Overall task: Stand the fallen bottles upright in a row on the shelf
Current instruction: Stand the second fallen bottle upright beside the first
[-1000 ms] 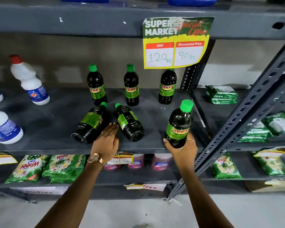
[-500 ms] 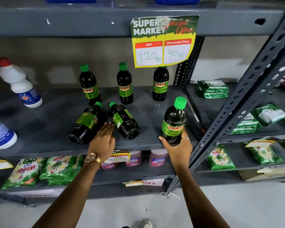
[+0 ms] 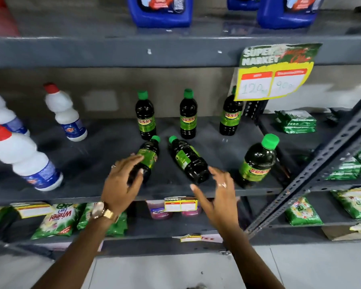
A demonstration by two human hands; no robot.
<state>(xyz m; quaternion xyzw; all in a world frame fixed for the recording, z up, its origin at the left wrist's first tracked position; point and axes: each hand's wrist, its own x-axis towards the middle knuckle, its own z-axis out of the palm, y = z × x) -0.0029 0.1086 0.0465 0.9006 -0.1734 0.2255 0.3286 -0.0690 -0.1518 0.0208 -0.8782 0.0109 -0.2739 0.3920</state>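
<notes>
On the grey shelf the left hand lies over the left fallen bottle, fingers curled loosely on its label, not yet clenched. Just right lies the second fallen bottle, cap toward the back. The right hand hovers at its base, fingers spread, grasping nothing. Farther right a front bottle stands upright. These look full and fairly heavy (smooth plastic, probably slippery), so the label-wrapped middle seems the best hold.
</notes>
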